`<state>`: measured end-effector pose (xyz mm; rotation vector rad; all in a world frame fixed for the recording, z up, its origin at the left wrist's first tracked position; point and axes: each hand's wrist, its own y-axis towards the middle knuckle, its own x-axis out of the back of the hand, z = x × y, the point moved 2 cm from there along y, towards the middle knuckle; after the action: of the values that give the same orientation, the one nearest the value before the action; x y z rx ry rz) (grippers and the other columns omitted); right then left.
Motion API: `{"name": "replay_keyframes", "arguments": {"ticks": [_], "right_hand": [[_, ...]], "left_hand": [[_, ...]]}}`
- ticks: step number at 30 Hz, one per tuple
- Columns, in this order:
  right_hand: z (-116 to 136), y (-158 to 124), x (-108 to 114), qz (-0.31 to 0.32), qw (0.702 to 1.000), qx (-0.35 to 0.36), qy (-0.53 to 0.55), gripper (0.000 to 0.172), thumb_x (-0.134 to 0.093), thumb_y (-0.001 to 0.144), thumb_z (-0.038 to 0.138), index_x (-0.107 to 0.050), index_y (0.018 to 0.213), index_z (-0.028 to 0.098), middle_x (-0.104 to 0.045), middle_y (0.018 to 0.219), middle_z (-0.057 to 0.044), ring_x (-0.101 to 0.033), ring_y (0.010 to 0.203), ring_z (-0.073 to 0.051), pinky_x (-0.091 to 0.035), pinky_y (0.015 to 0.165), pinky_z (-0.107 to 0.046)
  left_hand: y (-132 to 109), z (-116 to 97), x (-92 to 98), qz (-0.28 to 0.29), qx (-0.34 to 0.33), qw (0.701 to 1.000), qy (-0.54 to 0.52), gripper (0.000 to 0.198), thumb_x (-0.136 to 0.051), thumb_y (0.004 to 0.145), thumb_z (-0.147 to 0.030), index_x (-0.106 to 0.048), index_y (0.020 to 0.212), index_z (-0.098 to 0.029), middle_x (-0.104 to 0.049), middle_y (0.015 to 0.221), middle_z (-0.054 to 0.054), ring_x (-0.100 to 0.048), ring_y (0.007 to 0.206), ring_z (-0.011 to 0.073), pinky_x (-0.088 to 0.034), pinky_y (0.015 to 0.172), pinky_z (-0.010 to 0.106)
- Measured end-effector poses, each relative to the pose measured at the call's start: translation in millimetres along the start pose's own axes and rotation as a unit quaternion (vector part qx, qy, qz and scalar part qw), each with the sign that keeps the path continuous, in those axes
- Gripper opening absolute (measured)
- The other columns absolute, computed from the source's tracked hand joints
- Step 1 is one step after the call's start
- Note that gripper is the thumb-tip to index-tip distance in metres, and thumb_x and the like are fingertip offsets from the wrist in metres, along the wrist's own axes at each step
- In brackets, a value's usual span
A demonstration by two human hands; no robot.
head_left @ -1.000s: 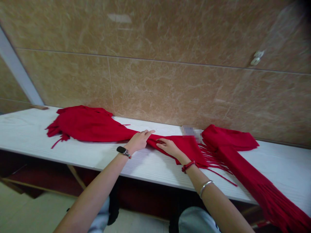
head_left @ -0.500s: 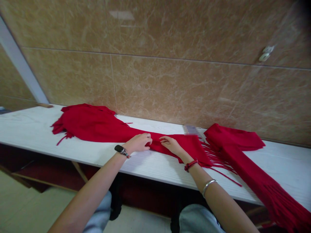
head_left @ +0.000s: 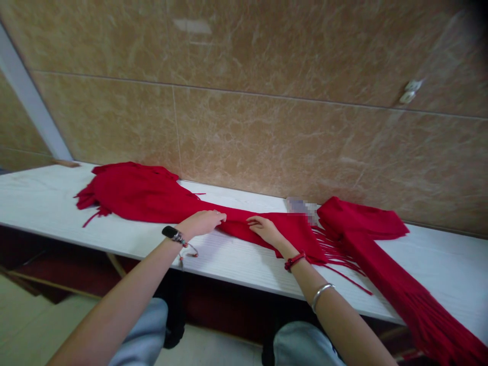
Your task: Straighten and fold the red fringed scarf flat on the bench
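A red fringed scarf lies lengthwise along a white tabletop, bunched at the left and narrowed into a folded strip toward the right. My left hand pinches the near edge of the strip with its fingers closed on the cloth. To the right of it, my right hand rests on the same strip, its fingers stretched out and slightly curved, with the thumb partly hidden. Between the two hands the cloth shows a small fold. The fringe at the strip's right end spreads over the table.
A second red scarf lies folded at the right, its fringed end hanging over the front edge. A blurred small packet sits by the tiled wall. Open shelving is under the tabletop. A socket is on the wall.
My left hand has slid left along the scarf's edge, widening the gap between my hands. My right hand has barely moved. The whole view has shifted slightly.
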<state>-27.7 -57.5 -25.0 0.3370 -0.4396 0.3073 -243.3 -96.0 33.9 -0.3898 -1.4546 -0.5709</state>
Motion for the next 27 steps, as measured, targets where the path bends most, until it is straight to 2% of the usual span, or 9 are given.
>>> {"name": "replay_keyframes", "arguments": {"ticks": [4, 7, 11, 15, 19, 22, 24, 27], "right_hand": [[-2.0, 0.8, -0.7, -0.002, 1.0, 0.004, 0.001, 0.023, -0.054, 0.07, 0.004, -0.061, 0.088, 0.017, -0.068, 0.088, -0.004, -0.064, 0.084, -0.013, -0.051, 0.079, -0.028], [-5.7, 1.3, -1.8, -0.006, 1.0, 0.01, -0.003, 0.022, -0.054, 0.07, 0.005, -0.062, 0.087, 0.018, -0.069, 0.088, -0.004, -0.064, 0.083, -0.013, -0.051, 0.08, -0.028], [-11.5, 2.2, -3.3, -0.015, 1.0, 0.021, -0.002, 0.02, -0.054, 0.071, 0.008, -0.062, 0.085, 0.019, -0.069, 0.087, -0.003, -0.065, 0.082, -0.014, -0.051, 0.08, -0.029], [-14.3, 3.5, -3.5, -0.022, 1.0, 0.017, 0.003, 0.017, -0.055, 0.069, 0.009, -0.063, 0.081, 0.019, -0.069, 0.084, -0.002, -0.065, 0.081, -0.015, -0.051, 0.079, -0.029], [-13.2, 3.5, -1.7, -0.029, 0.999, 0.019, -0.005, 0.016, -0.056, 0.068, 0.01, -0.064, 0.079, 0.019, -0.07, 0.082, -0.002, -0.065, 0.079, -0.015, -0.052, 0.078, -0.03], [-13.3, 3.0, -0.9, -0.034, 0.999, 0.024, -0.014, 0.016, -0.056, 0.068, 0.012, -0.065, 0.078, 0.02, -0.07, 0.081, -0.001, -0.066, 0.078, -0.015, -0.052, 0.078, -0.03], [-15.0, 3.2, -1.1, -0.035, 0.999, 0.025, -0.008, 0.016, -0.056, 0.067, 0.012, -0.065, 0.077, 0.021, -0.07, 0.081, -0.001, -0.066, 0.078, -0.016, -0.052, 0.077, -0.03], [-18.8, 4.2, -1.9, -0.037, 0.999, 0.023, 0.0, 0.016, -0.057, 0.067, 0.013, -0.065, 0.077, 0.021, -0.07, 0.081, -0.001, -0.066, 0.078, -0.016, -0.052, 0.077, -0.031]], "left_hand": [[-14.8, 1.7, 2.3, 0.006, -0.001, 1.0, 0.007, 0.014, -0.04, 0.09, -0.021, -0.054, 0.088, -0.019, -0.061, 0.078, 0.003, -0.058, 0.072, 0.0161, -0.039, 0.064, 0.024], [-32.6, 8.9, -4.7, 0.007, -0.003, 1.0, 0.026, 0.014, -0.048, 0.087, -0.031, -0.055, 0.088, -0.019, -0.061, 0.085, 0.004, -0.058, 0.079, 0.0181, -0.04, 0.068, 0.026], [-60.5, 28.9, -16.6, -0.018, 0.046, 0.995, 0.083, 0.014, -0.044, 0.089, -0.022, -0.056, 0.094, -0.017, -0.057, 0.098, 0.008, -0.055, 0.089, 0.0191, -0.039, 0.076, 0.029], [-81.5, 38.9, -17.0, -0.022, 0.065, 0.993, 0.101, 0.018, -0.038, 0.09, -0.014, -0.055, 0.089, -0.016, -0.059, 0.091, 0.006, -0.054, 0.089, 0.0182, -0.037, 0.08, 0.03], [-98.6, 45.0, -11.3, -0.011, 0.06, 0.993, 0.106, 0.02, -0.035, 0.092, -0.019, -0.055, 0.092, -0.015, -0.061, 0.089, 0.006, -0.056, 0.08, 0.0173, -0.039, 0.078, 0.03], [-116.5, 57.6, -8.9, 0.014, 0.046, 0.992, 0.119, 0.023, -0.039, 0.092, -0.029, -0.056, 0.097, -0.016, -0.061, 0.096, 0.007, -0.056, 0.088, 0.0187, -0.039, 0.08, 0.03], [-129.8, 70.5, -8.6, 0.012, 0.069, 0.99, 0.12, 0.024, -0.041, 0.09, -0.032, -0.057, 0.1, -0.017, -0.059, 0.102, 0.008, -0.055, 0.093, 0.0191, -0.039, 0.082, 0.031], [-145.9, 91.9, -10.4, 0.002, 0.137, 0.983, 0.121, 0.024, -0.042, 0.089, -0.029, -0.057, 0.103, -0.016, -0.059, 0.105, 0.009, -0.053, 0.096, 0.0197, -0.038, 0.084, 0.032]]}}
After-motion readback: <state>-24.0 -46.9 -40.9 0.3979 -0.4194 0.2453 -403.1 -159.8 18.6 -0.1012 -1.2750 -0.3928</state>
